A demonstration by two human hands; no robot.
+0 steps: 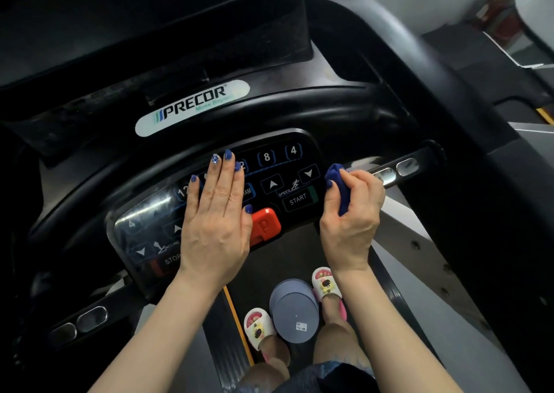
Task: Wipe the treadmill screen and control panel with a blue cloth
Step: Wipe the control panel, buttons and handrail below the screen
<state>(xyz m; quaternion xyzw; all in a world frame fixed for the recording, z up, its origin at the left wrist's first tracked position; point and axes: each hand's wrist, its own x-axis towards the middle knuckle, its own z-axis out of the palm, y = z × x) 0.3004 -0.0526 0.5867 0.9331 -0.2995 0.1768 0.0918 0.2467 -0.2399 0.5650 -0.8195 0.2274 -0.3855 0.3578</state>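
Blue cloth (338, 187) bunched small in right hand (352, 213) at control panel (278, 177) edge; left hand (217, 213) flat, fingers straight, on panel.

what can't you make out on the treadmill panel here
Head view only:
- Control panel middle buttons: hidden under the flat left hand.
- Blue cloth: bunched inside the right hand, so most of it is hidden.
- Screen: dark, cut off by the top edge.
- STOP label: partly covered by the left wrist.
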